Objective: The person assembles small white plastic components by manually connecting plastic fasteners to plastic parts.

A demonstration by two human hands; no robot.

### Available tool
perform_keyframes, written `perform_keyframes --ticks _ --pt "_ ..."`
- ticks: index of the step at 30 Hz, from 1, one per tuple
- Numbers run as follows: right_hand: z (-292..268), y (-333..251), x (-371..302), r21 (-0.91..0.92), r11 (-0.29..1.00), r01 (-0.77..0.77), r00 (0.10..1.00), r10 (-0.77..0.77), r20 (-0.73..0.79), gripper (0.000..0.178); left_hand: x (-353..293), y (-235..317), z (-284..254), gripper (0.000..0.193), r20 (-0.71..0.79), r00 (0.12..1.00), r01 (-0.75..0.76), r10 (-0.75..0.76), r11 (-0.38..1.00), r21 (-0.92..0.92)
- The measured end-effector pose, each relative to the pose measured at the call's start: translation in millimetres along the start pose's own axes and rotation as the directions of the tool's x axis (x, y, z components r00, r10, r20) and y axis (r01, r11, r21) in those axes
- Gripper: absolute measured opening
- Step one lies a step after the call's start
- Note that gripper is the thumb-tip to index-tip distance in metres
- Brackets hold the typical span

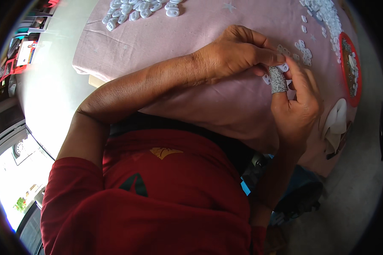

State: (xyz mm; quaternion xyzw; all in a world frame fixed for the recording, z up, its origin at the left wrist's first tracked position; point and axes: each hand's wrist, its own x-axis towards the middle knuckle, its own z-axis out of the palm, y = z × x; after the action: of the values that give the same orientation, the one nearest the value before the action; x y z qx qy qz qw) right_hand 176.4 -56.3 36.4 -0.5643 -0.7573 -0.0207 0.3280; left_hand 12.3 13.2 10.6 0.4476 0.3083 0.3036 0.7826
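My left hand (242, 53) and my right hand (301, 95) meet over the pink-covered table, right of the middle. A small white oval plastic piece (284, 67) with dark holes sits between their fingertips, both hands closed on it. A grey speckled sleeve (278, 80) wraps my right thumb. Close by the fingers, another white oval piece (266, 79) shows partly; I cannot tell whether it is held or lies on the cloth. Just beyond my right fingers lies a small group of white oval pieces (303, 52).
A loose heap of white oval pieces (142, 9) lies far left on the pink tablecloth (191, 32). Another pile of small white pieces (325, 19) spreads at the far right. Beside it stands a red-rimmed tray (354, 101) with bits inside. A white cloth (337, 119) lies near the right edge.
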Motion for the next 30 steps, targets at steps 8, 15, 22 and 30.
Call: perform_keyframes --ticks 8,15,22,30 --pt "2 -3 -3 -0.104 0.992 0.065 0.996 -0.071 -0.055 0.029 0 -3 5 0.013 -0.035 0.996 -0.082 0.08 0.993 -0.09" --pt "3 -12 1 -0.117 0.992 0.037 0.995 -0.047 -0.083 0.033 1 -4 2 0.015 -0.065 0.996 -0.073 0.066 0.99 -0.119" --pt "-2 -1 -2 0.024 0.998 0.061 0.993 -0.058 -0.108 0.038 -1 -1 4 0.018 0.003 1.0 -0.005 0.006 0.993 -0.119" --pt "2 -6 -4 -0.03 0.999 0.028 0.99 -0.032 -0.139 0.03 -2 -2 2 0.017 0.017 1.0 -0.025 0.026 0.995 -0.096"
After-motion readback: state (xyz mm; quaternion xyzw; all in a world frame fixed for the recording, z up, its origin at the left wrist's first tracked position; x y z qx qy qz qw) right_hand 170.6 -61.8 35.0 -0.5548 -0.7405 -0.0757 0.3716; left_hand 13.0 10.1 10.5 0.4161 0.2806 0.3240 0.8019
